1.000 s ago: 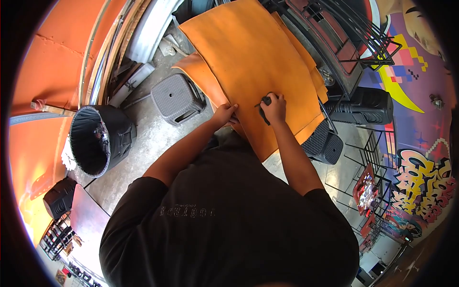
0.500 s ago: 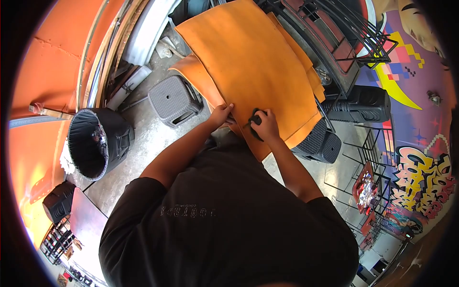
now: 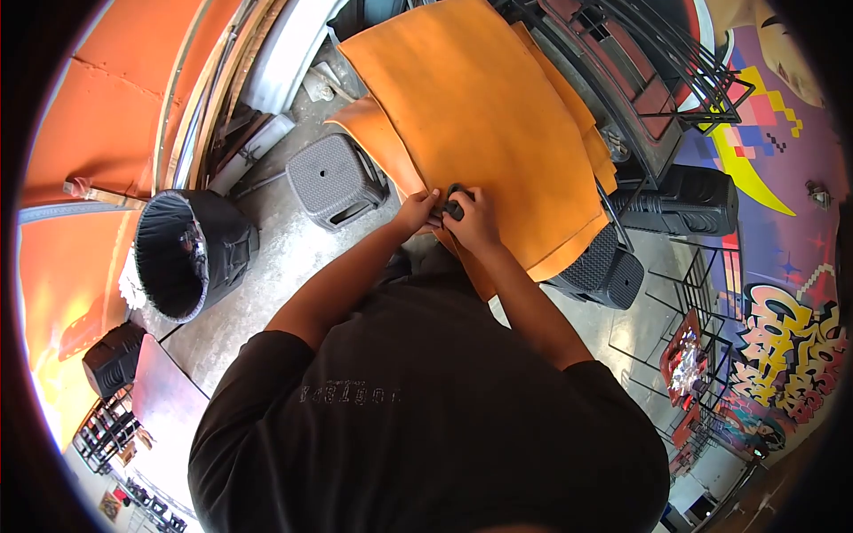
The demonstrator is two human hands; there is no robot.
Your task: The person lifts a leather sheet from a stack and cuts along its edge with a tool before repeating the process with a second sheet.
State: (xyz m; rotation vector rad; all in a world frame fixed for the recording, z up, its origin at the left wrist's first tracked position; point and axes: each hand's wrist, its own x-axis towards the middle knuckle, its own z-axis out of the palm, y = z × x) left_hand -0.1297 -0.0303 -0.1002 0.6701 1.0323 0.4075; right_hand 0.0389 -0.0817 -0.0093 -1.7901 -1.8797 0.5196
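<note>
Orange-tan leather sheets [image 3: 480, 98] lie stacked in front of me, the top one broad and slightly curled at its edges. At the near left edge of the stack, my left hand [image 3: 416, 211] is closed on the leather, thumb on top and fingers underneath. My right hand [image 3: 475, 224] is wrapped around black-handled scissors [image 3: 455, 204] over the near part of the top sheet. Both hands are close together, fingertips almost meeting. The scissors' blades are hidden behind the fingers.
A grey plastic stool [image 3: 330, 178] stands to the left, with a black lined bin [image 3: 200, 253] beyond it. Another dark stool [image 3: 602, 271] is at the right below the leather. Black metal frames [image 3: 684, 306] and a black speaker-like case [image 3: 680, 200] stand farther right.
My right hand has moved left with the scissors, up close to my left hand. The left hand stays at the leather's edge. The view has shifted slightly.
</note>
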